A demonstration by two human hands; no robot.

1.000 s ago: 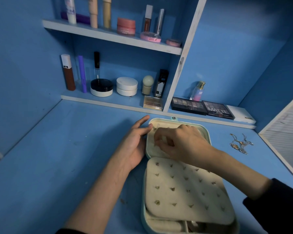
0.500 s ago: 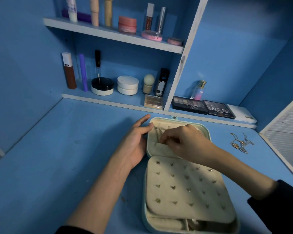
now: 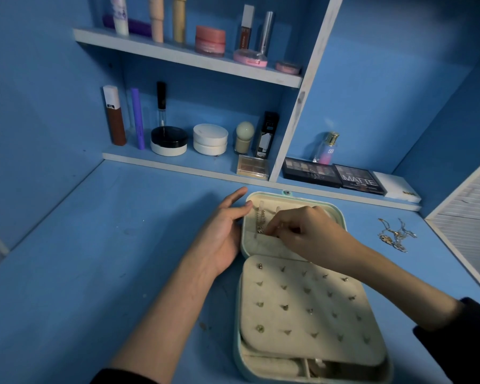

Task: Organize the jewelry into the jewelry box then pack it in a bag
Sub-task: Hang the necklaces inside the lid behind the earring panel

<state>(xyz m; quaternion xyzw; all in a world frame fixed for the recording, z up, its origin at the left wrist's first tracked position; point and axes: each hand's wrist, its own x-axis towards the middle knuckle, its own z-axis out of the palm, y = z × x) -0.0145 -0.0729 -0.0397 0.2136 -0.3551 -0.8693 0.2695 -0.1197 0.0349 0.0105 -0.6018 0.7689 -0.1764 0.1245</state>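
I'm pinching the chain point(image 3: 260, 218) with my right hand point(image 3: 305, 231) inside the lid of the jewelry box point(image 3: 235, 331) while my flat left hand point(image 3: 222, 234) is bracing its edge, risking a snag if I'm tugging.

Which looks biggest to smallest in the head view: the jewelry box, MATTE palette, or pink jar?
1. jewelry box
2. MATTE palette
3. pink jar
The box is nearest, so it looks extra big.

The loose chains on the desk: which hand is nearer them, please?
Right. The right hand pinches a necklace in the jewelry box lid, left of the loose chains; the left hand rests farther off, at the lid's left edge.
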